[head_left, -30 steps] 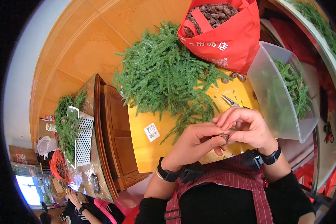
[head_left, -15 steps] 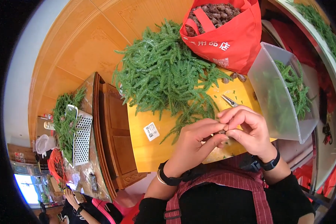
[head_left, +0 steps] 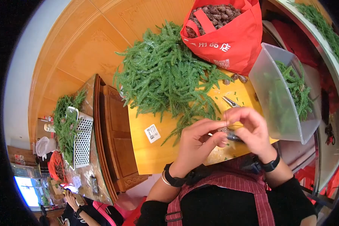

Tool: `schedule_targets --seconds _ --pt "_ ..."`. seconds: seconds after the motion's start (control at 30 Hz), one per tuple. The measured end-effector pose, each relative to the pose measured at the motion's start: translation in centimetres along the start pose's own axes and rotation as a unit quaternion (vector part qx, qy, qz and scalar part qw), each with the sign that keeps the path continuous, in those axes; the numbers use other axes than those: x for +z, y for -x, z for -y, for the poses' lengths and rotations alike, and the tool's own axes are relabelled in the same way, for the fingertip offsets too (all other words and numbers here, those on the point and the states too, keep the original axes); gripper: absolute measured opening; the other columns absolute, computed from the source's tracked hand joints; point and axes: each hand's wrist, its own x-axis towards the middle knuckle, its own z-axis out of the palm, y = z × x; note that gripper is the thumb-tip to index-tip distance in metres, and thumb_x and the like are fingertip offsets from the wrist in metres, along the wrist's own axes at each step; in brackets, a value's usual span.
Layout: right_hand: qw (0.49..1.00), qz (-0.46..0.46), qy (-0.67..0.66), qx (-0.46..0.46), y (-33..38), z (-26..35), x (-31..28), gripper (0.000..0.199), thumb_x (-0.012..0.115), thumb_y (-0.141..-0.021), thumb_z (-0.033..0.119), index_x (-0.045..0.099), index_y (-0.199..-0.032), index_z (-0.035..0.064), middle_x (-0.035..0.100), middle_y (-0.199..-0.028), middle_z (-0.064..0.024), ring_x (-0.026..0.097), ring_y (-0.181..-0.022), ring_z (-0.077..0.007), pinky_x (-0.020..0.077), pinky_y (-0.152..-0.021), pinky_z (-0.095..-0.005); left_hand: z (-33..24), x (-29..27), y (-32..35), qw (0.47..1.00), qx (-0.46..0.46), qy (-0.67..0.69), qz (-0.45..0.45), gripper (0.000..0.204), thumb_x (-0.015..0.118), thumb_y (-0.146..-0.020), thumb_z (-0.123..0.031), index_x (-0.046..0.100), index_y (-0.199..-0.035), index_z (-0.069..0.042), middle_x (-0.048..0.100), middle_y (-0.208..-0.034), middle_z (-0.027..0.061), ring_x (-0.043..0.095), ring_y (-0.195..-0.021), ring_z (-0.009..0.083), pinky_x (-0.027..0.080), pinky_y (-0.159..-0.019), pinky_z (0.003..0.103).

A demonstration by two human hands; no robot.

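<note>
My left hand (head_left: 199, 141) is closed over the yellow table, its thumb and fingers pinching a small brown pine cone (head_left: 223, 130). Close beside it, my right hand (head_left: 252, 130) is closed with its fingertips at a thin dark wire (head_left: 226, 119) by the cone. The fingers partly cover both cone and wire. A small dark object (head_left: 233, 136) shows under the right fingertips; its kind is unclear. Just beyond the hands lie metal-tipped pliers (head_left: 229, 101). A big heap of green artificial pine sprigs (head_left: 162, 75) covers the table's far left.
A red bag (head_left: 229, 45) of pine cones stands at the back, with loose cones (head_left: 235, 78) before it. To the right is a clear plastic bin (head_left: 267, 101) with sprigs. A white label (head_left: 152, 133) lies on the yellow table (head_left: 150, 154). Another person's hand (head_left: 71, 199) shows lower left.
My right hand has opened up slightly and shifted, and the wire now stands out above the pine cone. The dark object has come into sight beneath the right fingers. My left hand keeps its pinch.
</note>
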Motion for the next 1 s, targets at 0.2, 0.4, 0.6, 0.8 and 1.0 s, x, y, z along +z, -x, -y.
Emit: schedule_targets --seconds 0.2,0.4,0.6,0.8,1.0 --pt "0.864 -0.009 0.498 0.075 1.7 -3.7 -5.0 0.046 0.066 -0.068 0.007 0.045 -0.108 -0.0006 0.05 -0.101 -0.0208 0.049 -0.098 -0.0365 0.0403 -0.085 -0.035 0.1 -0.4 -0.1 0.998 -0.016 0.066 -0.016 0.023 0.053 -0.085 -0.001 0.052 -0.107 0.002 0.059 -0.091 0.0119 0.06 -0.074 0.0157 0.052 -0.057 0.024" --pt "0.816 0.015 0.563 0.131 1.7 -5.1 -5.3 0.045 0.066 -0.063 0.001 0.046 -0.103 0.0009 0.048 -0.098 -0.0192 0.048 -0.095 -0.0363 0.0411 -0.082 -0.0381 -0.3 -0.9 0.1 0.994 -0.025 0.102 -0.011 0.018 0.051 -0.085 0.0 0.049 -0.103 0.001 0.059 -0.092 0.0125 0.06 -0.076 0.0159 0.053 -0.059 0.026" --pt "0.817 -0.045 0.558 0.138 1.2 -5.3 -4.7 0.015 0.057 -0.068 0.005 0.054 -0.08 -0.0027 0.049 -0.084 -0.019 0.051 -0.081 -0.0352 0.0425 -0.074 -0.0383 -0.3 -1.6 0.3 0.991 -0.014 0.13 -0.021 0.018 0.051 -0.084 0.001 0.049 -0.102 0.0 0.059 -0.093 0.0132 0.059 -0.078 0.0163 0.053 -0.062 0.027" --pt "0.939 -0.02 0.218 0.265 2.0 -1.4 -5.4 0.014 0.049 -0.08 0.01 0.053 -0.074 -0.0027 0.056 -0.069 -0.011 0.048 -0.06 -0.0215 0.0392 -0.059 -0.0319 0.0 -2.7 0.7 0.989 0.008 0.144 -0.041 0.02 0.051 -0.083 0.002 0.049 -0.103 0.001 0.06 -0.095 0.0128 0.059 -0.079 0.0161 0.053 -0.064 0.027" --pt "0.949 0.127 0.278 0.075 2.1 2.9 -4.4 0.035 0.056 -0.075 0.033 0.058 -0.077 -0.0019 0.061 -0.075 -0.0102 0.057 -0.082 -0.0279 0.0421 -0.081 -0.0381 -0.2 -3.2 0.6 0.987 0.008 0.155 -0.042 0.02 0.053 -0.082 0.003 0.049 -0.102 0.001 0.06 -0.095 0.0129 0.06 -0.08 0.0163 0.053 -0.065 0.027"
